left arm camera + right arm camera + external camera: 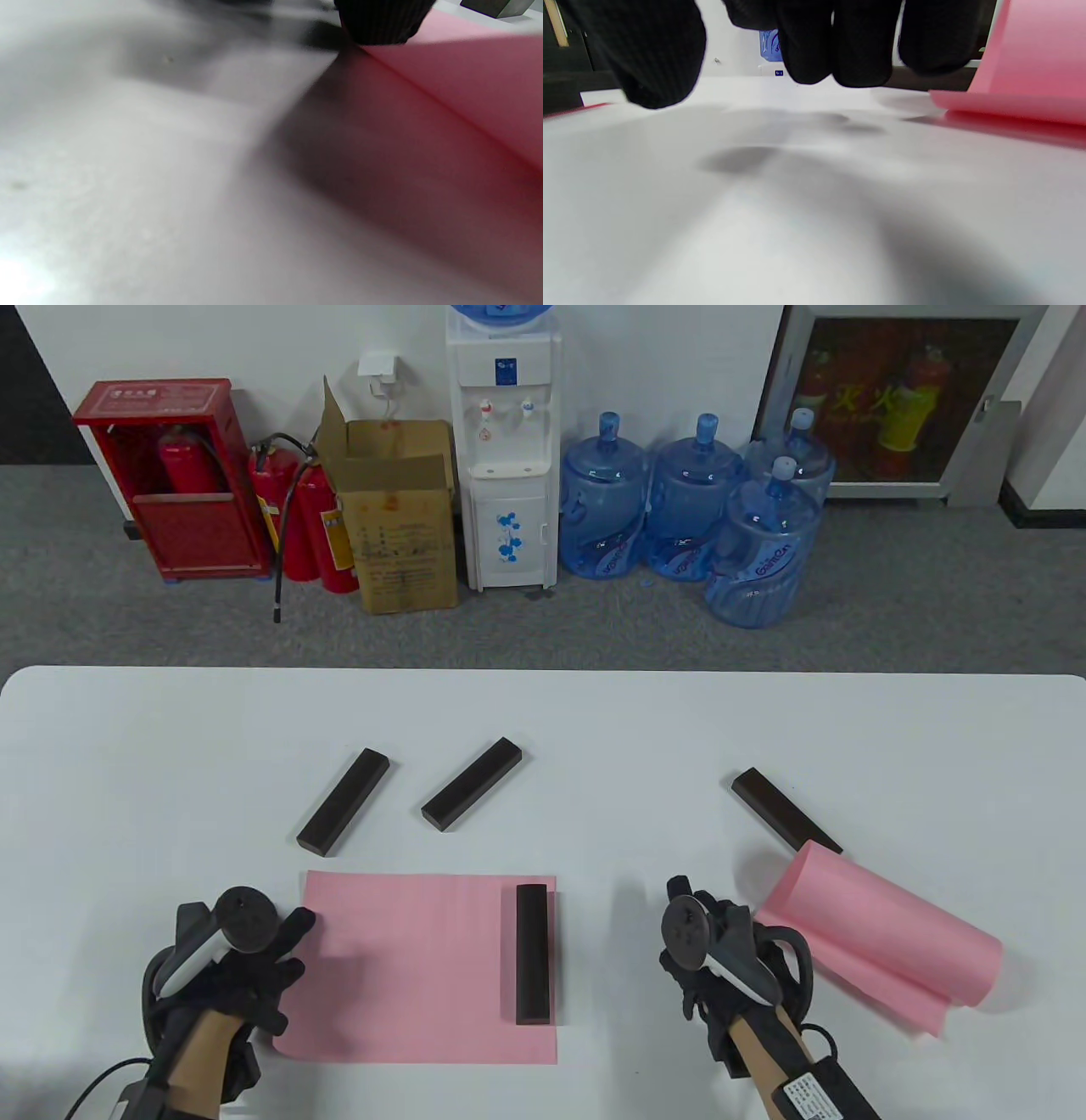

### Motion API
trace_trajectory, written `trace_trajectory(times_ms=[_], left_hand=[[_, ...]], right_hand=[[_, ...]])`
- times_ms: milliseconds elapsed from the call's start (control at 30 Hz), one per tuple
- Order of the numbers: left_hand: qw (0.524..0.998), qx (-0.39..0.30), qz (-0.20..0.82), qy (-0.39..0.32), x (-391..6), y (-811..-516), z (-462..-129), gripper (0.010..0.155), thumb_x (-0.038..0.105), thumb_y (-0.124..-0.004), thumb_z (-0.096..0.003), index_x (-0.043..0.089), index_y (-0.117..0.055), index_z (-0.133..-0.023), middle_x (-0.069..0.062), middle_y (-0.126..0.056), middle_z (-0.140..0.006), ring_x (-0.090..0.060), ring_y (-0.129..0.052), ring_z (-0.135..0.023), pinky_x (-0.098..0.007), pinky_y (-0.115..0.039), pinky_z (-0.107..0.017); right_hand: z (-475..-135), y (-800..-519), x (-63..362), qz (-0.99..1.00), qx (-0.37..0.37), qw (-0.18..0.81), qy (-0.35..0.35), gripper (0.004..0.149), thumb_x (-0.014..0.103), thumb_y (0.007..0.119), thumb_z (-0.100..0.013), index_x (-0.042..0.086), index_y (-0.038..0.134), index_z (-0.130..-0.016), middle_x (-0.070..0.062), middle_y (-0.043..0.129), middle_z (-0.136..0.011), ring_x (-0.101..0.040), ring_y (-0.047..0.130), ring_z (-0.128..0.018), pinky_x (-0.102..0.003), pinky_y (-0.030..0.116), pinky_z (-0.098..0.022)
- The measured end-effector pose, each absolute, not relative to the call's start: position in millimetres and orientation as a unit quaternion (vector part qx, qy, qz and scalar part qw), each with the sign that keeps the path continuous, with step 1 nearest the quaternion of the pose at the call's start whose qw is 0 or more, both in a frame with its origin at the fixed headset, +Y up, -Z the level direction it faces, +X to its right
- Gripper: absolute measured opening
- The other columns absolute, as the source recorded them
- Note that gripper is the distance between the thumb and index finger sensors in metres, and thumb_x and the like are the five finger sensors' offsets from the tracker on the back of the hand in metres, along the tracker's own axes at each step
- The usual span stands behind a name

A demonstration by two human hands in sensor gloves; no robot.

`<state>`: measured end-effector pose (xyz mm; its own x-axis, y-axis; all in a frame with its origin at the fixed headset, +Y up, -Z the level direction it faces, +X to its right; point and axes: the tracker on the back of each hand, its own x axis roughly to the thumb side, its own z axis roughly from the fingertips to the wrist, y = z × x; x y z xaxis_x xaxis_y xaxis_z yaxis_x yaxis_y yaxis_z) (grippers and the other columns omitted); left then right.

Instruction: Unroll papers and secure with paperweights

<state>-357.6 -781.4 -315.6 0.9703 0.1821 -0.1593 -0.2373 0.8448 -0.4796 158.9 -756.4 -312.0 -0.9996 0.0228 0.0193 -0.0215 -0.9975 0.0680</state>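
A flat pink sheet (407, 967) lies on the white table (594, 712). A dark paperweight bar (533, 954) rests on its right edge. My left hand (254, 959) presses the sheet's left edge; in the left wrist view a fingertip (382, 21) touches the pink sheet (466, 84). A rolled pink paper (882, 937) lies at the right, its loose end on the table. My right hand (713, 942) hovers just left of the roll, empty, fingers curled down; the right wrist view shows its fingers (835, 42) above the table beside the roll (1031, 55).
Two loose dark bars (344, 808) (471, 795) lie beyond the flat sheet. A third bar (785, 810) lies behind the roll, its near end hidden by it. Beyond the table stand a water dispenser (505, 449), water jugs, a box and fire extinguishers.
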Motion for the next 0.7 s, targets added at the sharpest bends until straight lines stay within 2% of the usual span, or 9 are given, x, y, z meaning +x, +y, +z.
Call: trace_trajectory(times_ms=[133, 267, 500, 700], left_hand=[[0.961, -0.243, 0.119, 0.058, -357, -774, -317, 0.063, 0.048, -0.069, -0.0527, 0.054, -0.039, -0.108, -0.012, -0.023, -0.125, -0.046, -0.021, -0.114, -0.066, -0.027, -0.081], [0.959, -0.220, 0.152, 0.088, -356, -749, -329, 0.066, 0.049, -0.069, -0.0521, 0.053, -0.037, -0.109, -0.012, -0.031, -0.126, -0.046, -0.030, -0.115, -0.066, -0.031, -0.080], [0.967, -0.198, 0.087, 0.133, -335, -688, -386, 0.070, 0.053, -0.066, -0.0515, 0.052, -0.028, -0.110, -0.011, -0.030, -0.127, -0.045, -0.033, -0.115, -0.066, -0.034, -0.080], [0.964, -0.214, 0.047, 0.151, -307, -679, -439, 0.073, 0.054, -0.067, -0.0511, 0.051, -0.022, -0.109, -0.009, -0.035, -0.127, -0.045, -0.039, -0.115, -0.067, -0.038, -0.079]], right_hand=[[-313, -756, 162, 0.999, 0.010, 0.004, 0.035, 0.084, 0.049, 0.082, -0.037, 0.028, 0.042, -0.107, -0.003, 0.061, -0.105, -0.033, 0.072, -0.096, -0.056, 0.065, -0.066], [-312, -755, 165, 0.999, 0.010, 0.009, 0.034, 0.084, 0.049, 0.082, -0.037, 0.027, 0.042, -0.107, -0.004, 0.060, -0.105, -0.034, 0.071, -0.097, -0.055, 0.064, -0.067], [-315, -757, 171, 0.999, 0.005, 0.013, 0.033, 0.084, 0.049, 0.082, -0.037, 0.027, 0.042, -0.107, -0.004, 0.061, -0.105, -0.034, 0.072, -0.096, -0.054, 0.064, -0.069], [-317, -758, 177, 0.999, -0.006, 0.014, 0.040, 0.084, 0.049, 0.082, -0.037, 0.027, 0.042, -0.107, -0.004, 0.060, -0.105, -0.034, 0.071, -0.096, -0.054, 0.063, -0.069]])
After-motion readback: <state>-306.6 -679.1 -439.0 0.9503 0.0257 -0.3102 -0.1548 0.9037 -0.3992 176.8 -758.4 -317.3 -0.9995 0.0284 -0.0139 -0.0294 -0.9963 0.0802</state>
